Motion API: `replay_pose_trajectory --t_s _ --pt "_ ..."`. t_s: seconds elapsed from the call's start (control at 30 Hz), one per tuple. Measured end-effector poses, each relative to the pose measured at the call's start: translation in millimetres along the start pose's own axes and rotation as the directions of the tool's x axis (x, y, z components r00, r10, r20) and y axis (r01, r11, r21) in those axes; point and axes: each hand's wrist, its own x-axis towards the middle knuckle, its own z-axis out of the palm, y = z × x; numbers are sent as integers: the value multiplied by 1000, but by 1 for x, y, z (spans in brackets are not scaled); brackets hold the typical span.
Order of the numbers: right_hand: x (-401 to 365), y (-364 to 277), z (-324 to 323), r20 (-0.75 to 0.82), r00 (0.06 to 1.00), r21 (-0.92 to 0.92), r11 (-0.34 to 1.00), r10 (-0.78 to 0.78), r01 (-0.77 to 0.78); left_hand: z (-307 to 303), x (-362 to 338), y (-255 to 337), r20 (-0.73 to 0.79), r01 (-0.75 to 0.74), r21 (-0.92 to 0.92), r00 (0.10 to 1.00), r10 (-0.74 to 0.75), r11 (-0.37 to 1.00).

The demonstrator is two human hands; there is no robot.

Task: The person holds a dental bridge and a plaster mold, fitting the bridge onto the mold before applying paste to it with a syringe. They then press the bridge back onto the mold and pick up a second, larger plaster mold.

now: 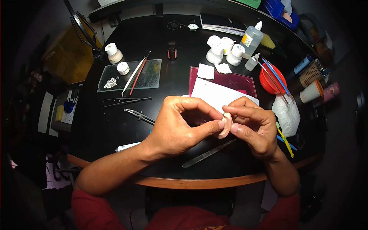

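Between my two hands, above the front part of the black desk, is a small pale pink dental model piece [225, 128]. My left hand [188, 124] grips its left side between thumb and index finger. The fingertips of my right hand [253, 124] pinch at its upper and right edge, where a small whitish part shows. Behind the hands, a white paper sheet [209, 93] lies over a dark red tray [241, 80]. A grey-bladed knife [207, 154] rests on the desk just below the piece.
Tweezers [128, 100] and another metal tool [140, 115] lie left of my hands. Farther back are a glass slab [149, 73] with brushes, white jars [234, 55], and a bottle [252, 39]. At the right stand a red bowl [268, 82], white tissue [285, 117] and a yellow tool [284, 140].
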Motion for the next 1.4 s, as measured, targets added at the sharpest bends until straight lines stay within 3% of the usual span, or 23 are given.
replay_pose_trajectory --t_s 0.1,0.2,0.83,1.4 --pt "0 4 5 -104 994 -21 999 -30 28 0 0 0 -12 23 -50 1000 -24 998" --pt "0 9 -1 -56 994 -113 990 -89 82 1 1 4 -23 29 -74 999 -31 997" --pt "1 7 3 -95 991 -109 990 -97 86 1 0 2 -31 26 -80 999 -29 996" --pt "1 8 3 -71 991 -75 991 -115 109 0 1 -3 18 -71 -87 997 73 994"
